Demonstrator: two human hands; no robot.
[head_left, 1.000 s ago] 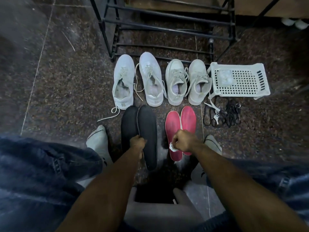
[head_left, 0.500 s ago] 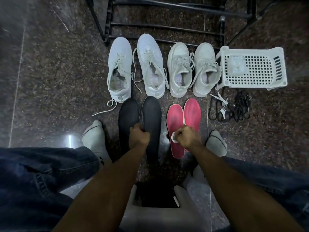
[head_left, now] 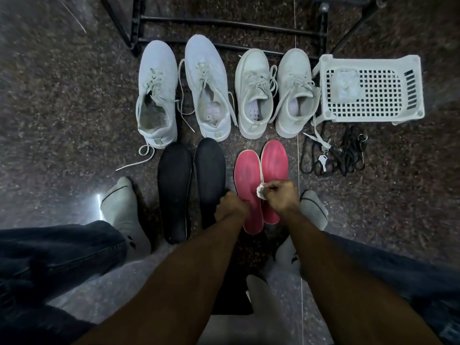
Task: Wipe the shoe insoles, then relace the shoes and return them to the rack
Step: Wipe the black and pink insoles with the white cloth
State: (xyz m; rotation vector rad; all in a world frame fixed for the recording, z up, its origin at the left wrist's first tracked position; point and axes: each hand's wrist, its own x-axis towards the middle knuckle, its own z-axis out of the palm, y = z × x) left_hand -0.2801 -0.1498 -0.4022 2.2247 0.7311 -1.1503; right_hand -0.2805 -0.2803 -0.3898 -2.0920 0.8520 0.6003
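Observation:
Two black insoles (head_left: 174, 190) (head_left: 209, 175) and two red insoles (head_left: 249, 175) (head_left: 275, 165) lie on the floor in front of me. My right hand (head_left: 281, 197) pinches a small white wipe (head_left: 261, 194) over the red pair. My left hand (head_left: 231, 205) sits between the right black insole and the left red insole, its curled fingers at the red insole's left edge. Behind the insoles stand two pairs of white shoes, the left pair (head_left: 156, 95) (head_left: 207, 88) with loose laces and the right pair (head_left: 254, 93) (head_left: 296, 93). The black metal rack (head_left: 231, 23) is behind them.
A white perforated basket (head_left: 368, 118) holding a clear packet (head_left: 344, 83) stands right of the shoes. Black laces and keys (head_left: 333, 158) lie in front of it. My grey-socked feet (head_left: 124, 207) (head_left: 315, 207) flank the insoles. The floor is dark speckled stone.
My left hand has left the black insoles and shifted right to the edge of the left red insole. My right hand with the wipe has stayed over the red insoles. The view has tilted down.

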